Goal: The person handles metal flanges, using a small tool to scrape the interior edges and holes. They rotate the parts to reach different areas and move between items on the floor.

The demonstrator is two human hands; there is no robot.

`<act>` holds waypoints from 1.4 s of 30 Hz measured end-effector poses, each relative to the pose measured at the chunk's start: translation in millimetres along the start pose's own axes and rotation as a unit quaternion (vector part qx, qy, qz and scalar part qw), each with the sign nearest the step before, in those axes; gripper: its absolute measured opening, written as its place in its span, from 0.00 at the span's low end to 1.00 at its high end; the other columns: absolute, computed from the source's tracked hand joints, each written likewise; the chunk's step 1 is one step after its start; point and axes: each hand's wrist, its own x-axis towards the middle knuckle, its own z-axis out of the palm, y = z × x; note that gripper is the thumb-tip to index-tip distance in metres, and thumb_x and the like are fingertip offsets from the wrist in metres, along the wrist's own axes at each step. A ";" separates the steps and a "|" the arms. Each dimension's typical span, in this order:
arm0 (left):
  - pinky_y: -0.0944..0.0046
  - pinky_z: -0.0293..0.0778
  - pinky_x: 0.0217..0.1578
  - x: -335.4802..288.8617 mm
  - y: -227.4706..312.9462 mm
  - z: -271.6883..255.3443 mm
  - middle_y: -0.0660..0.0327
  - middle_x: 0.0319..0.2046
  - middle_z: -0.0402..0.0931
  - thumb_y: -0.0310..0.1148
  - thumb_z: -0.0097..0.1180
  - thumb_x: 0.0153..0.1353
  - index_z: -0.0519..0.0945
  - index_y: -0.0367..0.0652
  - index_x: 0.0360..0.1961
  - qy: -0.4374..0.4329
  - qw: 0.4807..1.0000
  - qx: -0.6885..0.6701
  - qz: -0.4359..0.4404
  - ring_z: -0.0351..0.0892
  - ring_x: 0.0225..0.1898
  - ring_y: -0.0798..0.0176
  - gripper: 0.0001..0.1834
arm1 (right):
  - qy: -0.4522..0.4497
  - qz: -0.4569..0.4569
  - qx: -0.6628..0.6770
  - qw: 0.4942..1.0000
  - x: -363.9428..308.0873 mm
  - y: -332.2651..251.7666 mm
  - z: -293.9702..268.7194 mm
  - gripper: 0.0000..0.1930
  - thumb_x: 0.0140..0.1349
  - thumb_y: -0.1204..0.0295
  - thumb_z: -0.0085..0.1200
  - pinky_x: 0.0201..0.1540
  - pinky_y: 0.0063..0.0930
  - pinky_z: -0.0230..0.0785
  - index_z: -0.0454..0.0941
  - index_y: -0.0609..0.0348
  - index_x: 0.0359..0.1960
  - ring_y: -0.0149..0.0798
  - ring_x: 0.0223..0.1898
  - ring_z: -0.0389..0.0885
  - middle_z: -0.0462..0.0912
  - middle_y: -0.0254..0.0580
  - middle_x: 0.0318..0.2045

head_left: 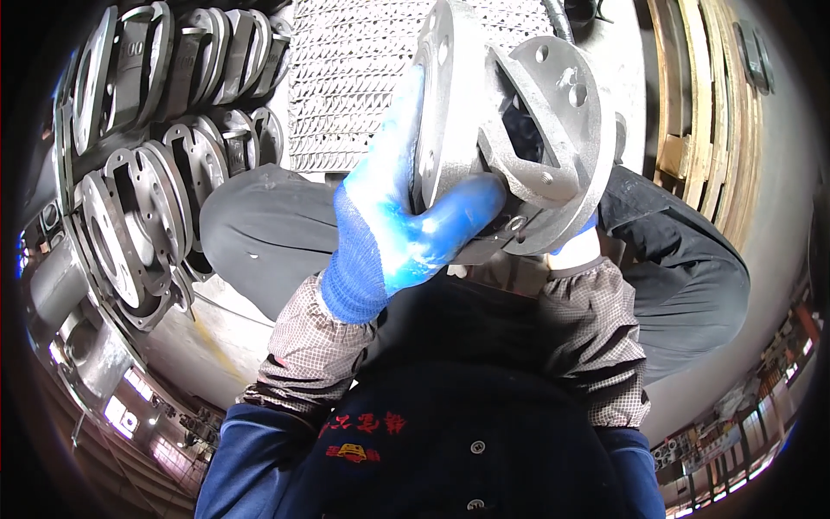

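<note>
A grey metal casting [553, 130] with two round flanges, bolt holes and an open slot in its body is held up in front of me, slightly tilted. My left hand [406, 216], in a blue coated glove, grips its left flange, with the thumb across the near side of the body. My right hand [564, 254] is at the lower right of the casting. Only a little of its blue glove and the wrist show; the casting hides its fingers.
Similar flanged castings [130, 216] stand in stacked rows on the left. A woven metal mesh mat [337, 95] lies beyond my knees. Wooden pallet slats [700, 112] run along the right. My bent legs [268, 225] flank the work, and a grey cylindrical part [60, 277] sits far left.
</note>
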 end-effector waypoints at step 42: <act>0.61 0.67 0.56 4.8 -58.5 -65.2 0.56 0.56 0.66 0.40 0.32 0.70 0.62 0.38 0.60 0.142 0.986 -0.037 0.079 0.67 0.56 0.62 0.22 | -0.010 0.049 0.153 0.987 0.4 -93.4 -0.3 0.25 0.65 0.52 0.40 0.13 0.08 0.52 0.76 0.65 0.41 0.20 0.18 0.71 0.83 0.45 0.31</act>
